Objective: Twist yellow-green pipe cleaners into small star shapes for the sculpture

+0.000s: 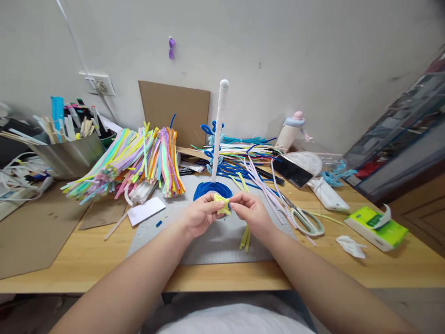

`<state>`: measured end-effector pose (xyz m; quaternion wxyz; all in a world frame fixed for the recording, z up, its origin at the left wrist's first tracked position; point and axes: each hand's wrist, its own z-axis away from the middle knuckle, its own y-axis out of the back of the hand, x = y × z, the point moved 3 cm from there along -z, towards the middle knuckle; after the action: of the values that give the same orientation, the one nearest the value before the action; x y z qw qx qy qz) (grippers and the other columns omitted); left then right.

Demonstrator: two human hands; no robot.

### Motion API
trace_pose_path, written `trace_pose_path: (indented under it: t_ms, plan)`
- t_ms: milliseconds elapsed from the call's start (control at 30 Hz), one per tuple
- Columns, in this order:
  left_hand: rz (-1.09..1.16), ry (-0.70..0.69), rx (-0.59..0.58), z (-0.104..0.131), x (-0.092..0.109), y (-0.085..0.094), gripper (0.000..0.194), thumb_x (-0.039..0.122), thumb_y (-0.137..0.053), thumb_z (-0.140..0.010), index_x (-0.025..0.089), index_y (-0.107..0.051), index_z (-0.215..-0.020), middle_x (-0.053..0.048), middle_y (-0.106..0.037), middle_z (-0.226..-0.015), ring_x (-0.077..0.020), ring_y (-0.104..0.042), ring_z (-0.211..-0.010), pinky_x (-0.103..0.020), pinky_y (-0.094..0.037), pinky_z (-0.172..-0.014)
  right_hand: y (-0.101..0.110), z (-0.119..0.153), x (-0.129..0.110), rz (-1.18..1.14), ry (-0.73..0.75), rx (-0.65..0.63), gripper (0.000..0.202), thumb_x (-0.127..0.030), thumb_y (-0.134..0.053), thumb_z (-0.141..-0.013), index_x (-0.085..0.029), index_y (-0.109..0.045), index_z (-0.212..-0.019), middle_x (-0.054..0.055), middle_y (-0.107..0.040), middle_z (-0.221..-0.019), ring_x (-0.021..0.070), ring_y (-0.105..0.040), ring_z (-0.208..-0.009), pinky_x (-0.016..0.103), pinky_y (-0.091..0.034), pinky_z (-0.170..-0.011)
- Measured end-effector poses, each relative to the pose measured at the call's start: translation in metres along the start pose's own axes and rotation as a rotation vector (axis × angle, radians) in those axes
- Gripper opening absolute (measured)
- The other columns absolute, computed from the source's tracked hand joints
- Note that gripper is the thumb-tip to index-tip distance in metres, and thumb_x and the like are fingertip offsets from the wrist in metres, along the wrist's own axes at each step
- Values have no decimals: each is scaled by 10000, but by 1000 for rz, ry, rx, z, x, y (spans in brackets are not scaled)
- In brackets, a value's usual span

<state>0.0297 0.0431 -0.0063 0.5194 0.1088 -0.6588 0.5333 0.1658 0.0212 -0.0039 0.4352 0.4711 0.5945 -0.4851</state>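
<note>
Between my hands, above the grey mat (208, 243), is a small piece shaped from yellow pipe cleaner (221, 202). My left hand (202, 214) pinches it from the left with thumb and fingers. On its right edge, the fingertips of my right hand (251, 212) are pinched together. Just behind stands a white fuzzy post (219, 125) upright on a round blue coiled base (201, 190), partly hidden by my hands. Blue looped pipe cleaner shapes (209, 155) show beside the post. Loose yellow-green pipe cleaners (245, 239) lie by my right wrist.
Bundles of pastel pipe cleaners (139, 162) lie left, beside a metal pot (69, 155) of sticks and pens. On the right are scissors (308, 221), a phone (292, 170), a white power bank-like block (328, 195), a crumpled tissue (351, 246) and a green tissue pack (377, 227).
</note>
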Motion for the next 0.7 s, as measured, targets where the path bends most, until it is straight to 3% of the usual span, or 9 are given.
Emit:
trace_pose_path:
  t_ms: [167,300,433,567,700]
  plan:
    - [50,0,45,-2,-9,-1,185,202,-768,-612,128,-609,-674,17,-604,-650,-76,-566,-648,-213,-443,-709,-3,-3,11,-77,-118,56,252,-344,-729,-633,-170,-550,-662,-89,-398,-423,28,-223,-352,187,-121,-352]
    - [63,51,110,-3,-8,2,235,348,-708,-686,138,-644,-769,-46,-670,-779,-128,-605,-718,-258,-463,-725,1,-6,19,-273,-322,7,283,-342,-725,-642,-176,-501,-689,-132,-257,-393,18,-114,-343,173,-61,-349]
    - [110,111,157,-3,-4,4,338,467,-590,-756,139,-661,-793,-84,-685,-842,-159,-618,-753,-270,-469,-692,8,-9,21,-448,-427,-46,313,-291,-724,-648,-188,-430,-677,-135,-196,-452,21,-76,-380,162,-54,-361]
    - [-16,113,99,-2,-3,3,252,368,-677,-702,136,-687,-800,-72,-683,-794,-140,-605,-693,-258,-463,-669,10,-11,20,-468,-427,-104,315,-291,-718,-661,-185,-422,-669,-128,-213,-466,21,-74,-390,164,-58,-364]
    - [-234,-5,136,-2,-2,8,239,304,-763,-611,110,-704,-737,-72,-667,-720,-127,-587,-640,-250,-457,-669,11,-11,16,-376,-340,-118,281,-318,-705,-687,-172,-466,-695,-122,-254,-468,15,-87,-381,170,-55,-367]
